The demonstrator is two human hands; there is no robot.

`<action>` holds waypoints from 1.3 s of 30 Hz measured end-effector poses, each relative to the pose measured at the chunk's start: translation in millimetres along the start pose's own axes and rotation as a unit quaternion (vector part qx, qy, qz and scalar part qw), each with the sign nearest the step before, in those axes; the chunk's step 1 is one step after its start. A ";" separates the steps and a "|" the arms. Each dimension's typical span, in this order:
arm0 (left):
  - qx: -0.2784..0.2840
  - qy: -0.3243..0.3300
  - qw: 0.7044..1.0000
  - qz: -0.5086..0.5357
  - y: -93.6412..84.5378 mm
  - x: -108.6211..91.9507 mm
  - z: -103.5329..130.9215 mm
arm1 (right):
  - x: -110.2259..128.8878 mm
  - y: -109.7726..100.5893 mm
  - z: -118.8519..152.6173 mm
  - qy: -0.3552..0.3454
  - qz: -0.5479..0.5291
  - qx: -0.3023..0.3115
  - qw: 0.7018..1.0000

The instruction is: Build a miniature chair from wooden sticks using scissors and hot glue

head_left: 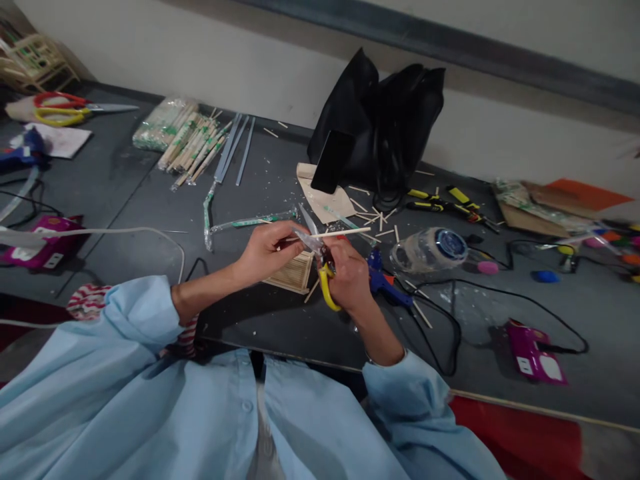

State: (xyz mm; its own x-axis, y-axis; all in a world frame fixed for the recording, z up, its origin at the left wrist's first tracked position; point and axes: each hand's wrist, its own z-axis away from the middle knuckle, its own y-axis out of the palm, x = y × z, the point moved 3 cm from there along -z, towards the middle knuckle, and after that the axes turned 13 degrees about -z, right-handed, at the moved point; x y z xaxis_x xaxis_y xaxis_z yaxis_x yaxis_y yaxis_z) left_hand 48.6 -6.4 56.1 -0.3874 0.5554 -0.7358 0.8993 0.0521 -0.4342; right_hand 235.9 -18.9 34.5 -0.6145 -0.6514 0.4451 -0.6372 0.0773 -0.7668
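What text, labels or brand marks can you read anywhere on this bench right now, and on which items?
Nothing here can be read.
Pink device near the right hand: white labels, print too blurred.
Pink device at far left: white label, too blurred.
Wrapped chopstick packs: green print, too small.
Tape roll: no legible marking.
Yellow-handled scissors and the stick in the left hand: no text visible.

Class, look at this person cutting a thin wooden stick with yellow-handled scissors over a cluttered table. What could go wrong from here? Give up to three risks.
1. The left hand pinches the wooden stick right beside the open blades of the scissors held in the right hand; a fingertip could be nicked.
2. The free end of the stick may fly off when cut.
3. Black cables and the blue glue gun lie close by; a sleeve could snag them.
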 end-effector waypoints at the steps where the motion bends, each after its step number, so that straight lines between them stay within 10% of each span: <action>1: -0.006 0.010 1.000 -0.003 -0.5 0.1 -0.1 | 0.0 0.3 -0.2 0.006 0.003 0.003 1.000; 39: -0.049 0.120 0.991 -0.023 3.7 4.0 3.2 | -0.3 6.4 1.6 0.008 0.016 0.012 1.000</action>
State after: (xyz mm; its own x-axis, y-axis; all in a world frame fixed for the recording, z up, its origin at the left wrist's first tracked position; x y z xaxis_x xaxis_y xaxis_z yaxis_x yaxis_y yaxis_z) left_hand 49.7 -6.7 49.9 -0.3804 0.7313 -0.5661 0.9013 0.1561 -0.4040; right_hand 232.7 -19.4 28.7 -0.6412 -0.6373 0.4274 -0.6061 0.0789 -0.7915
